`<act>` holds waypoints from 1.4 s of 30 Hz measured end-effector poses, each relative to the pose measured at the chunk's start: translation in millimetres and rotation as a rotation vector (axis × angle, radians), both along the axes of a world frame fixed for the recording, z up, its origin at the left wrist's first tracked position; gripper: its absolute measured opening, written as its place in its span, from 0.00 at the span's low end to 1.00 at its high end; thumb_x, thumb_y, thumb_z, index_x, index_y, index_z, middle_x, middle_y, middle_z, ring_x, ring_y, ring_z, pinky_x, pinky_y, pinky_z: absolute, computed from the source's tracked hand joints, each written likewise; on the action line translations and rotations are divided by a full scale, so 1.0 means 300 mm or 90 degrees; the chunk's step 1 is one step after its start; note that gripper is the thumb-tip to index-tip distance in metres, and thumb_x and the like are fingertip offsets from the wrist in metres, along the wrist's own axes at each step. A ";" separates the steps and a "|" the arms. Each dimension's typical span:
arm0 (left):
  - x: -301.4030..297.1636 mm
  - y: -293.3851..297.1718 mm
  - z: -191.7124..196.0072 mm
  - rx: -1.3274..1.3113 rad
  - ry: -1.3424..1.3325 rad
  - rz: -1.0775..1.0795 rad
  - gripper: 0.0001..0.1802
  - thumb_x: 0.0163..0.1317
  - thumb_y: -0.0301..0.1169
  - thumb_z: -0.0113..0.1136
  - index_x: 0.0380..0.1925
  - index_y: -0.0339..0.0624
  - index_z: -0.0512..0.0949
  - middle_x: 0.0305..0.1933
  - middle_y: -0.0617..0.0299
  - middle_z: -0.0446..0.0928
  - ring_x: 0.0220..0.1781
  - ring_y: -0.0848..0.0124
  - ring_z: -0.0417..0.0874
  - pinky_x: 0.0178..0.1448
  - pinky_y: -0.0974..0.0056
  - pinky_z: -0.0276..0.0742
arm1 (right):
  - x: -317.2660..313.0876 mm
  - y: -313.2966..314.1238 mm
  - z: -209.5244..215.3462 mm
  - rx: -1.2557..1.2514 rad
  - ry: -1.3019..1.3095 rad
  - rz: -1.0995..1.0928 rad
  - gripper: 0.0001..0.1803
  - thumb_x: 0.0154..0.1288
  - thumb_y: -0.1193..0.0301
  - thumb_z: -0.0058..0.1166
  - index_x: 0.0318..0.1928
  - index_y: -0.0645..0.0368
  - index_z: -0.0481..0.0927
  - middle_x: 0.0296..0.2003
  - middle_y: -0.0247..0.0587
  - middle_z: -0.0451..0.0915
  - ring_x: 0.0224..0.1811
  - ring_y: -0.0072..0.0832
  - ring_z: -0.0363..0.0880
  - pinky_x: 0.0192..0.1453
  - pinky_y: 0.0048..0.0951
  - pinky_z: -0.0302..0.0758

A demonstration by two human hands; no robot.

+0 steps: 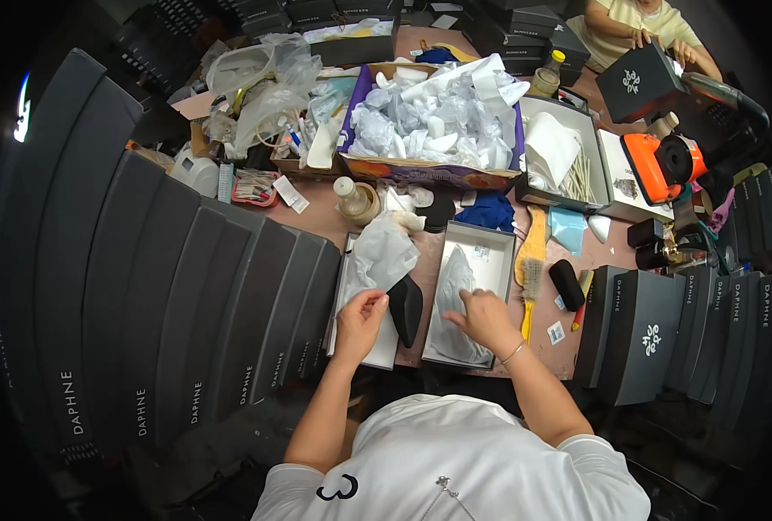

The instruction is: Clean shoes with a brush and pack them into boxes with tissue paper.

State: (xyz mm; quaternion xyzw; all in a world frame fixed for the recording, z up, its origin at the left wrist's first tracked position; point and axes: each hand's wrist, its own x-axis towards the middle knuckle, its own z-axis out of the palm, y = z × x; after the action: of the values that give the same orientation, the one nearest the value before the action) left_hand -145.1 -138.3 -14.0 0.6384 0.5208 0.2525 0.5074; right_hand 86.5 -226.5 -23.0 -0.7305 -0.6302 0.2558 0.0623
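Note:
My left hand [360, 323] is closed in a pinch at the lower edge of a crumpled white sheet of tissue paper [384, 253]. Just right of those fingers a black shoe [406, 314] lies on the table, beside a shallow white box part [377, 354] that the left hand partly covers. Over an open shoebox [501, 252] with a white inside is my right hand [483, 319], thumb and forefinger apart. Beneath it lies a long bundle wrapped in white tissue [458, 304]; its contents are hidden. The right fingertips are at the bundle; whether they press on it I cannot tell.
Stacked dark shoeboxes [221, 295] wall the left, more [642, 334] the right. A purple carton of crumpled paper [438, 122] stands behind. A glass bottle [356, 201], yellow-handled brush [529, 291], black case [566, 285] and orange device [651, 165] are around. Far right, a person holds a box [638, 82].

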 end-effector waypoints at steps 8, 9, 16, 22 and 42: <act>0.026 -0.075 -0.355 -0.402 -0.346 0.105 0.17 0.63 0.26 0.59 0.52 0.37 0.73 0.48 0.60 0.79 0.48 0.73 0.80 0.52 0.69 0.74 | -0.218 0.064 -0.136 0.148 0.312 0.089 0.29 0.60 0.68 0.54 0.59 0.72 0.68 0.42 0.59 0.80 0.43 0.48 0.80 0.50 0.39 0.76; 0.012 -0.069 -0.328 -0.386 -0.386 0.062 0.18 0.62 0.23 0.59 0.53 0.37 0.72 0.49 0.60 0.79 0.49 0.71 0.80 0.55 0.68 0.74 | -0.193 0.041 -0.087 0.100 0.439 0.042 0.29 0.61 0.69 0.54 0.61 0.70 0.66 0.44 0.57 0.80 0.44 0.45 0.80 0.51 0.38 0.76; -0.091 -0.126 -0.042 -0.354 -0.344 -0.199 0.26 0.52 0.20 0.65 0.54 0.35 0.72 0.49 0.63 0.77 0.52 0.76 0.75 0.59 0.68 0.70 | 0.096 -0.054 -0.013 0.063 1.044 -0.387 0.34 0.70 0.57 0.51 0.70 0.53 0.56 0.60 0.44 0.70 0.58 0.31 0.73 0.60 0.34 0.72; -0.016 -0.116 0.161 0.021 0.000 -0.544 0.23 0.44 0.24 0.65 0.44 0.31 0.76 0.45 0.50 0.77 0.52 0.59 0.76 0.58 0.60 0.71 | 0.190 -0.019 0.138 -0.114 1.126 -0.180 0.38 0.68 0.53 0.53 0.72 0.50 0.53 0.56 0.44 0.74 0.57 0.29 0.72 0.61 0.32 0.68; 0.066 -0.187 0.110 0.165 -0.012 -0.802 0.21 0.43 0.23 0.61 0.42 0.34 0.75 0.51 0.48 0.74 0.62 0.54 0.70 0.75 0.47 0.53 | 0.270 -0.340 0.133 -0.229 0.935 -0.006 0.35 0.58 0.50 0.61 0.59 0.61 0.74 0.58 0.43 0.74 0.62 0.30 0.70 0.67 0.27 0.61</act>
State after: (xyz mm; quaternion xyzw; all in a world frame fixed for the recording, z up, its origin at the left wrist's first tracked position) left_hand -125.5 -194.4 19.1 0.8761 0.0067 -0.0276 0.4814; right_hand 167.4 -328.5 16.9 -0.3734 -0.3721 0.7756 0.3471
